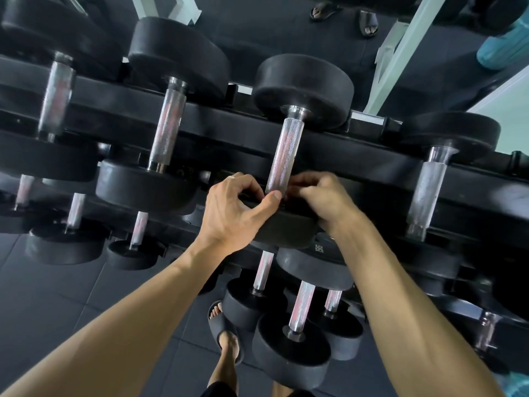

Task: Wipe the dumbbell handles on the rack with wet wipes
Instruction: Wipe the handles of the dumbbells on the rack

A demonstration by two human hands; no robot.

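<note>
At the near end of the middle handle (282,159), something dark, unidentifiable, is pinched by left hand (237,213) and right hand (323,196); wiping up the handle is judged next.

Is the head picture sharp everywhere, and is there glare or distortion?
Head view: the centre handle and both hands, left hand and right hand, are sharp; left-side handles look blurred; pinkish reflections streak the metal; the wide lens curves the rack.
</note>
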